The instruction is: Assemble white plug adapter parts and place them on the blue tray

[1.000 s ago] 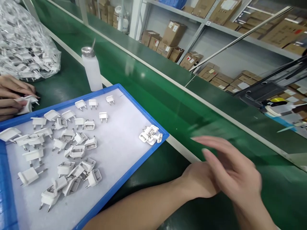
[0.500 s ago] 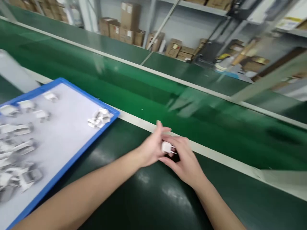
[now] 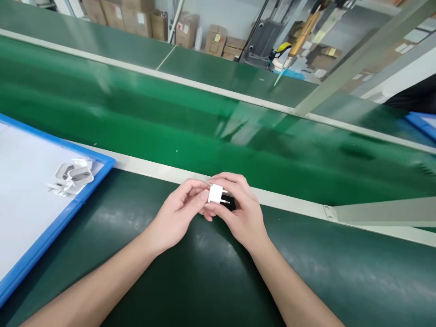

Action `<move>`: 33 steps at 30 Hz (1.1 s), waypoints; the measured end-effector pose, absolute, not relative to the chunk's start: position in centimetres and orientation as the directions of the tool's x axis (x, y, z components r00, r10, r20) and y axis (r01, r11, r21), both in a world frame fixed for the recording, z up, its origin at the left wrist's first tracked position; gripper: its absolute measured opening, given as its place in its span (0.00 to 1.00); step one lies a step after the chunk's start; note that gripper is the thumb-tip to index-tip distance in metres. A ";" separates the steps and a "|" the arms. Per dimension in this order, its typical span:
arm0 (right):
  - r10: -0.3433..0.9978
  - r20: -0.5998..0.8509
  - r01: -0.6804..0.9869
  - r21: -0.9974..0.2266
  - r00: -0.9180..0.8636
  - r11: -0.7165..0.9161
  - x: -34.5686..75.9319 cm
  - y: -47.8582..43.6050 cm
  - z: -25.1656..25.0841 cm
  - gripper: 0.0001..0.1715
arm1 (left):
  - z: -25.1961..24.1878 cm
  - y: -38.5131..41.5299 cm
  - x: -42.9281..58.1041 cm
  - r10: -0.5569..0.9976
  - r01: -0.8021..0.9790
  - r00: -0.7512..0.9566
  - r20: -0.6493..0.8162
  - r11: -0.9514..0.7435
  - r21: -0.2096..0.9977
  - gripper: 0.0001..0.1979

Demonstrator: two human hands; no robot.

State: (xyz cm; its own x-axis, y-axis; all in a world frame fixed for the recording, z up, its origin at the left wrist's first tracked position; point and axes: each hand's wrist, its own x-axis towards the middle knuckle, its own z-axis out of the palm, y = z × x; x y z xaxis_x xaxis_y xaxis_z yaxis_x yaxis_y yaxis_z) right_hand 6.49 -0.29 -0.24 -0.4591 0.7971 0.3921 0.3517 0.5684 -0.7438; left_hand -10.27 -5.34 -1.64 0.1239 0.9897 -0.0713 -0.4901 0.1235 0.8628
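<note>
Both hands meet over the dark green bench in front of the conveyor. My left hand (image 3: 177, 213) and my right hand (image 3: 240, 213) pinch one small white two-pin plug part (image 3: 215, 194) between their fingertips, its metal pins pointing right. A dark object shows under the right fingers, too hidden to name. At the left lies a blue tray (image 3: 51, 231) with a white liner, and a small cluster of white plug parts (image 3: 71, 175) sits in its near corner.
A bright green conveyor belt (image 3: 190, 122) runs across behind the hands, edged by a pale metal rail (image 3: 293, 206). Shelves with cardboard boxes (image 3: 184, 27) stand at the back. Another blue tray corner (image 3: 420, 120) shows at far right.
The view has swung right, so the tray slid left and most of its parts left the frame. My hands came together and now hold the white plug part higher and steadier.
</note>
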 end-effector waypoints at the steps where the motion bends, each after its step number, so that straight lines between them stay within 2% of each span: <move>1: 0.791 0.386 0.348 -0.743 -0.474 0.571 6.5 -0.3 -0.3 0.16 | -1.7 -5.3 -10.4 0.988 -0.492 0.133 -0.075 0.131 0.861 0.13; 6: 0.760 0.352 0.302 -0.763 -0.546 0.571 6.5 -0.5 -0.4 0.20 | -1.7 -5.3 -10.7 0.981 -0.490 0.178 -0.076 0.155 0.858 0.15; 9: 0.738 0.336 0.251 -0.790 -0.585 0.560 6.5 -0.5 -0.4 0.18 | -1.6 -5.1 -10.7 0.976 -0.491 0.197 -0.093 0.180 0.852 0.15; 12: 0.746 0.355 0.218 -0.807 -0.563 0.549 6.5 -0.7 -0.4 0.13 | -1.1 -5.0 -10.7 0.972 -0.473 0.222 -0.077 0.176 0.864 0.12; 16: 0.804 0.327 0.256 -0.830 -0.497 0.496 6.3 -1.1 -0.8 0.12 | -0.4 -5.0 -10.6 0.954 -0.398 0.284 -0.093 0.206 0.894 0.11; 20: 0.869 0.253 0.289 -0.872 -0.426 0.395 6.0 -1.2 -1.0 0.14 | -0.6 -5.3 -10.3 0.985 -0.330 0.154 -0.080 0.128 0.935 0.13; 24: 0.905 0.216 0.205 -0.930 -0.366 0.305 5.9 -0.9 -1.2 0.12 | -1.3 -5.5 -10.1 0.998 -0.150 -0.042 0.050 -0.056 0.987 0.11; 28: 0.888 0.247 0.207 -0.915 -0.387 0.345 5.9 -0.6 -1.0 0.13 | -1.5 -5.4 -10.3 0.986 0.043 -0.071 0.153 -0.150 0.988 0.11; 33: 0.858 0.293 0.186 -0.898 -0.421 0.398 6.0 -0.6 -0.8 0.12 | -1.1 -5.2 -10.5 0.911 0.231 -0.140 0.387 -0.350 0.908 0.12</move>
State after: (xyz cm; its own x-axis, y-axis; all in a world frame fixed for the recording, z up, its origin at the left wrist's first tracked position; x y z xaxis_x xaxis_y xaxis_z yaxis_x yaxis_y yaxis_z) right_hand 6.02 -0.59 -0.76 -0.4211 0.8582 0.2934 0.1863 0.3984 -0.8981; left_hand -10.51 -5.17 -1.13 -0.1397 0.9114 0.3870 0.2312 -0.3500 0.9078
